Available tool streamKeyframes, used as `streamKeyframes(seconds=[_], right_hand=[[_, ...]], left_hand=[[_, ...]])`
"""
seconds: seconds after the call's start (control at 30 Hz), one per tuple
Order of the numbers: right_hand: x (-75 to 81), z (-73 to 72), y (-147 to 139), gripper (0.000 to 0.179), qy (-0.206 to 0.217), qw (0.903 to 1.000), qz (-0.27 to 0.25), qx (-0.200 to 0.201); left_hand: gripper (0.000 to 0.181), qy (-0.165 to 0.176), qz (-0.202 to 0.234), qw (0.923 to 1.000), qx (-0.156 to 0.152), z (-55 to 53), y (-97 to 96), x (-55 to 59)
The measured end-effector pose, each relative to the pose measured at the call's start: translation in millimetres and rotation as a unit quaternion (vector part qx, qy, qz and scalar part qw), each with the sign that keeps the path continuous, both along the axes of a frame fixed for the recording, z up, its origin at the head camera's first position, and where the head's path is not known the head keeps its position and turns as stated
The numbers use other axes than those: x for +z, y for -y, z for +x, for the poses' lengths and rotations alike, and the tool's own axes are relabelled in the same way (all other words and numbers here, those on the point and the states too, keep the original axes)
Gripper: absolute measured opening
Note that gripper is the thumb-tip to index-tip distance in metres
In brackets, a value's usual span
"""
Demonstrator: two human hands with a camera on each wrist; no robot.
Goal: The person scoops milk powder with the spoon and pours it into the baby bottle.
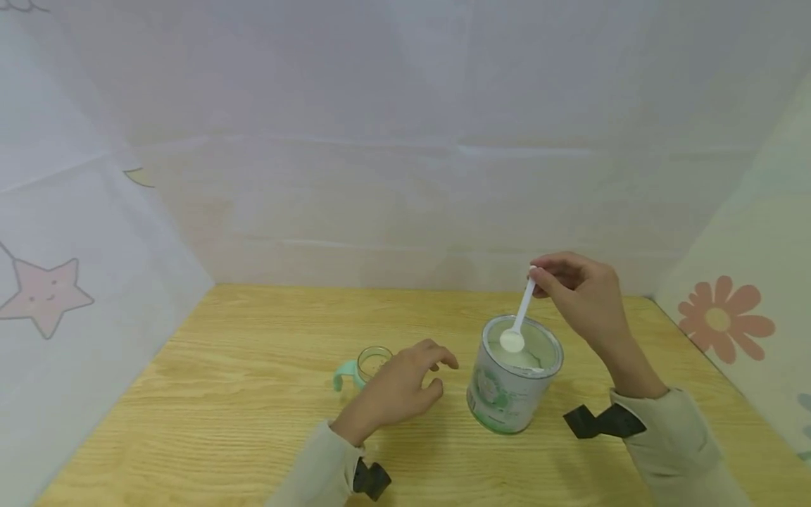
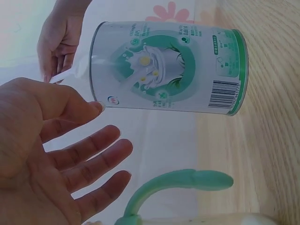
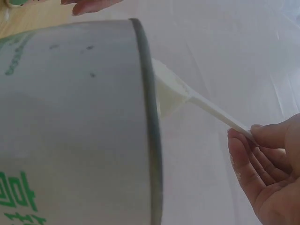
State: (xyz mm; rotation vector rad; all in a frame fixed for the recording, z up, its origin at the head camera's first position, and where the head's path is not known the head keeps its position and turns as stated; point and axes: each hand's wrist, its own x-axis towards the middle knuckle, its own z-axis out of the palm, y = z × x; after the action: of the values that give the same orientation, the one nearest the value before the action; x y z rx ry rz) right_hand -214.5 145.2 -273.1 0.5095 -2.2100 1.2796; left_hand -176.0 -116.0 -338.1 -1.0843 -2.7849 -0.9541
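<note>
Can (image 1: 507,398), open, pale powder (image 1: 516,359) inside. Scoop (image 1: 512,341), apparently filled: at can's mouth, handle end pinched by right hand (image 1: 586,296). Left hand (image 1: 405,384): left of can, fingers loosely parted, holding nothing. Cup (image 1: 370,360): farther left of can. Step, seemingly: scooping; next move calls for a level lift.

Clear cup (image 1: 374,358) just beyond left hand (image 1: 402,384): partly hidden by it, cut off below it in left wrist view. Milk-powder can (image 1: 508,394), left of right hand (image 1: 586,292): smallest print unreadable; cut off in right wrist view, hiding part of scoop (image 1: 522,313).
</note>
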Motion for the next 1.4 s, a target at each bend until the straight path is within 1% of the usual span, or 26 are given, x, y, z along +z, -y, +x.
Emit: streamKeyframes(seconds=[0.2, 0.4, 0.5, 0.7, 0.8, 0.9, 1.03, 1.13, 1.27, 1.4], right_hand=[[2.2, -1.6, 4, 0.016, 0.005, 1.0, -0.005, 0.007], [2.2, -0.8, 6, 0.017, 0.007, 0.9998, -0.013, 0.014], [2.6, 0.8, 9, 0.017, 0.009, 0.9996, -0.019, 0.017], [6.2, 2.6, 19, 0.017, 0.01, 0.9994, -0.027, 0.021], [7.8, 2.6, 23, 0.017, 0.014, 0.999, -0.032, 0.026], [8.2, 2.2, 28, 0.017, 0.019, 0.9983, -0.041, 0.036], [8.9, 2.0, 36, 0.016, 0.022, 0.9972, -0.052, 0.049], [10.3, 3.2, 43, 0.016, 0.029, 0.9962, -0.058, 0.058], [11.2, 6.0, 52, 0.016, 0.041, 0.9947, -0.065, 0.068], [10.8, 7.1, 62, 0.015, 0.041, 0.9932, -0.074, 0.08]], left_hand=[[0.031, -0.002, 0.01, 0.9999, 0.012, 0.9, 8.2, 7.0], [0.039, -0.01, 0.038, 0.9987, 0.031, -0.9, 25.2, 13.1], [0.041, -0.004, 0.054, 0.9975, 0.044, -1.6, 34.3, 14.4], [0.04, -0.006, 0.078, 0.9939, 0.078, -3.1, 49.9, 10.2], [0.044, -0.009, 0.085, 0.992, 0.093, -2.6, 56.8, 8.5], [0.047, -0.004, 0.093, 0.9898, 0.107, -1.3, 63.9, 8.3], [0.049, -0.002, 0.095, 0.9878, 0.124, -0.1, 72.0, 7.4], [0.049, -0.003, 0.088, 0.9869, 0.135, -0.1, 76.3, 5.7], [0.048, 0.004, 0.085, 0.9865, 0.14, -0.3, 81.0, 3.4], [0.049, 0.023, 0.084, 0.9864, 0.139, -1.4, 86.2, 0.7]])
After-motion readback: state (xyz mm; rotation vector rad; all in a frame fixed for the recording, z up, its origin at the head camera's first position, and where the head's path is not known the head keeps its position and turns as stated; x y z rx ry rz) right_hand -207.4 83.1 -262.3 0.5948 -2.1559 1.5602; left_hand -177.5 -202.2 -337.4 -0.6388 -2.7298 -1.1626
